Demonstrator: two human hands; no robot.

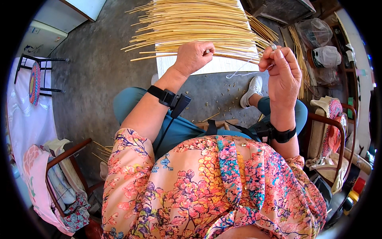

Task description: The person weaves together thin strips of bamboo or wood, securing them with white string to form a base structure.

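Observation:
Many long, straw-coloured reed stalks (199,24) lie side by side across a white board (223,65). My left hand (193,57) is closed in a fist over the nearest stalks at the board's near edge; what its fingers hold, if anything, is hidden. At the right ends of the stalks, my right hand (281,69) is raised with thumb and fingers pinched together. A thin white string (240,74) runs from those fingers and trails in a loose loop over the board's near edge. Something pale shows on a finger of that hand.
Short stalk offcuts (223,109) litter the grey floor below the board. More stalks (298,59) lean at the right, beside shelves with bagged jars (325,55). Wooden armchairs with cloths stand at left (65,153) and right (336,123). A black-framed stool (39,75) is farther left.

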